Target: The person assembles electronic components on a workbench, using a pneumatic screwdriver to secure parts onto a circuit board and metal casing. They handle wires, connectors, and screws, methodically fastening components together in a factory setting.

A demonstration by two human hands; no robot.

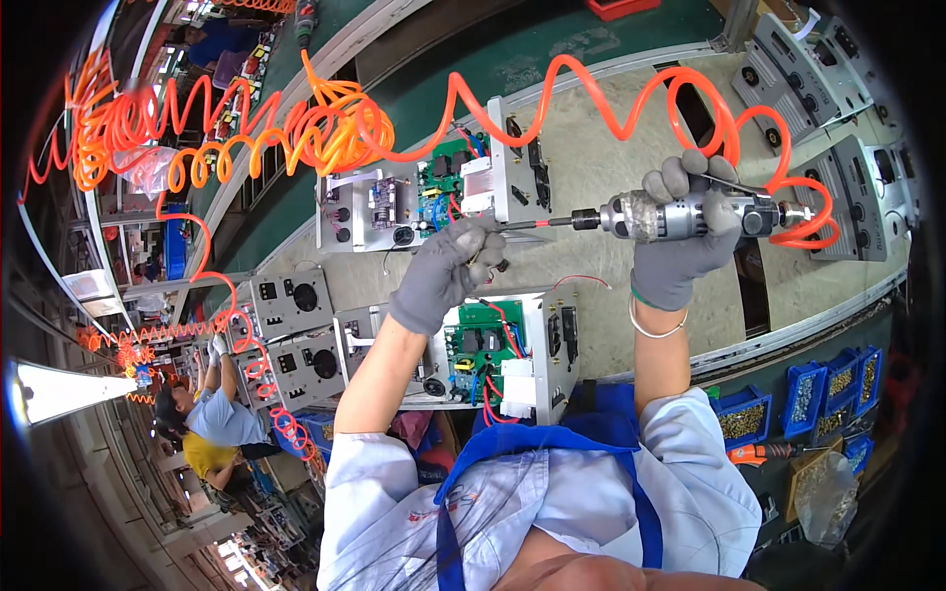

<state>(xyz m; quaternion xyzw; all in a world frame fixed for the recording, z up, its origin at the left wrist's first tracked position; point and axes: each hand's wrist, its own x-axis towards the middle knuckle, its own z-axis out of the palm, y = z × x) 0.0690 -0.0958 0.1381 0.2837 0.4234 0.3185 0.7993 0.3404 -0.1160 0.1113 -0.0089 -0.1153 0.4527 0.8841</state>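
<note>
At two o'clock the screwdriver [680, 219] is gripped by the right hand [690, 258], its bit [559, 223] apparently being loaded at the curled left hand [448, 266] (its hold cannot be told); next, steady alignment is needed.

From my remote seat I see a long, pale grey surface [616, 340] with light metal edging. Beyond its far edge runs a dark green band [581, 44], floor or belt, I can't tell. Well left of that surface, an elongated, bright white lamp [74, 392] glares beside a dim, ribbed grey-brown ceiling [103, 463].
</note>
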